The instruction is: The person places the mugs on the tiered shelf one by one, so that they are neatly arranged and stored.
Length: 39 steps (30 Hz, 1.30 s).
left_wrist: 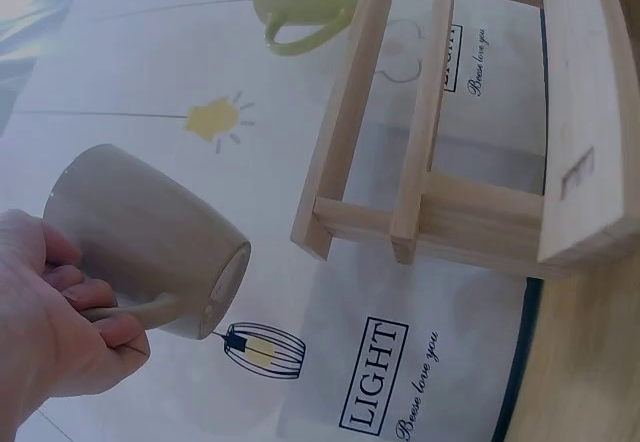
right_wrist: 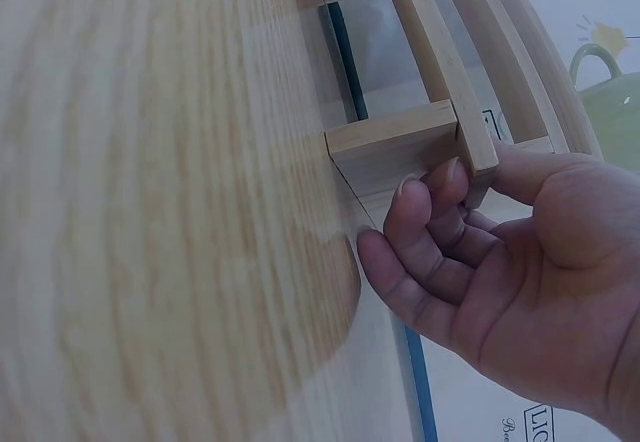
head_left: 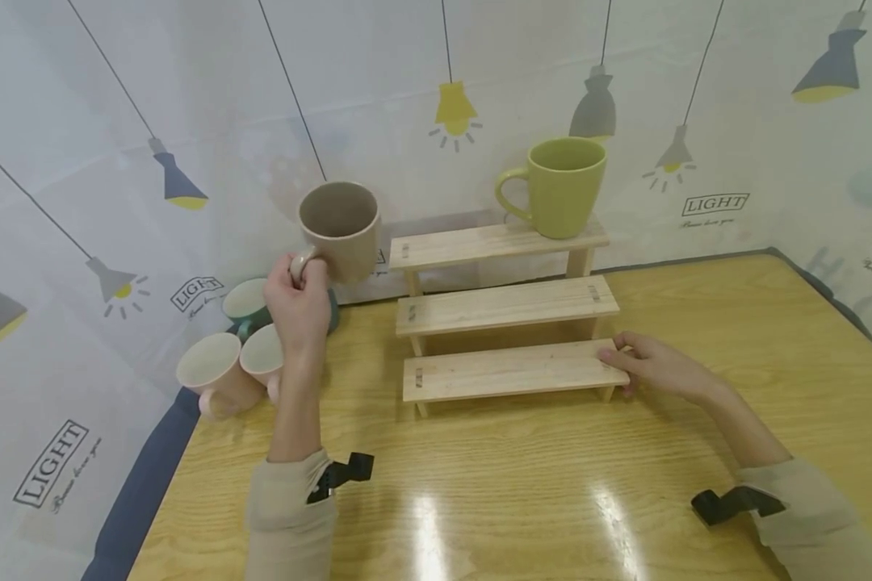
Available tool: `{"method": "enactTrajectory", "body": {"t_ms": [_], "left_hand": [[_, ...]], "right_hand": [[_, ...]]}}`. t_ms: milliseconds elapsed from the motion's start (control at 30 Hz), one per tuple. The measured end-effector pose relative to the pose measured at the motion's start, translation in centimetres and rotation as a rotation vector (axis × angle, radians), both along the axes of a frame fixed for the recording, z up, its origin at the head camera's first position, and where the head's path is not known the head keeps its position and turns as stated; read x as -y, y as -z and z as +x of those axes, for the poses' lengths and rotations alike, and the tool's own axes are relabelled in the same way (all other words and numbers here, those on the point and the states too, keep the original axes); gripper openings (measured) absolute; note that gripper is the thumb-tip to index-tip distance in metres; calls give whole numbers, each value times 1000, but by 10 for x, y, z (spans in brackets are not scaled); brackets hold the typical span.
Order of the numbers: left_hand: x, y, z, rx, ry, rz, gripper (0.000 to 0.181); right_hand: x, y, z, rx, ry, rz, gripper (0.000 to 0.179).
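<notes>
My left hand (head_left: 299, 303) grips a taupe mug (head_left: 352, 250) by its handle, holding it up left of the top shelf. In the left wrist view the mug (left_wrist: 150, 232) is tilted, its base toward the shelf. A three-tier wooden stand (head_left: 509, 371) stands on the table. My right hand (head_left: 657, 363) pinches the right end of its lowest board, thumb on top and fingers curled beneath, as the right wrist view shows with the hand (right_wrist: 520, 262). On the top tier, toward the right, sits a yellow-green mug (head_left: 567, 190), handle pointing left.
Left of the stand, two pale pink mugs (head_left: 218, 375) stand beside a teal mug (head_left: 247, 300) with a light inside, partly behind my left arm. A printed cloth (head_left: 421, 48) with lamp drawings hangs behind the wooden table (head_left: 523, 484).
</notes>
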<state>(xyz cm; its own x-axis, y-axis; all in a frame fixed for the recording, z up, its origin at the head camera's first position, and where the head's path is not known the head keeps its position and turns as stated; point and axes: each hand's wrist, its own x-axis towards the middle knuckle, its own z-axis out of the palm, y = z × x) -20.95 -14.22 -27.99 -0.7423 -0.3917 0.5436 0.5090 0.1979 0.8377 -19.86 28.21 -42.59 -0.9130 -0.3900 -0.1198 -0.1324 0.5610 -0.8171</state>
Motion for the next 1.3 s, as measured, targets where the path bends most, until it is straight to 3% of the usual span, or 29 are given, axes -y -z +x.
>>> {"method": "enactTrajectory", "body": {"t_ms": [333,567,600,733,933,1100,1300], "left_hand": [[-17,-11,-14,-16,118,-9,34],[-20,10,-50,-52,149,-46,35],[-22,10,-52,-52,158,-41,35],[-30,9,-58,-30,219,-19,35],[-39,13,-68,63,316,-1,33],[-44,17,-76,114,361,15,31],[-48,18,-86,182,464,77,27]], "right_hand": [[2,-4,2,-5,-8,-5,35],[2,-3,1,-3,-9,7,39],[2,-3,1,-2,-9,6,39],[2,-3,2,-3,-7,3,37],[2,-3,2,-1,-5,-8,37],[1,-1,1,6,-1,-12,36],[-1,2,1,12,4,-21,36]]}}
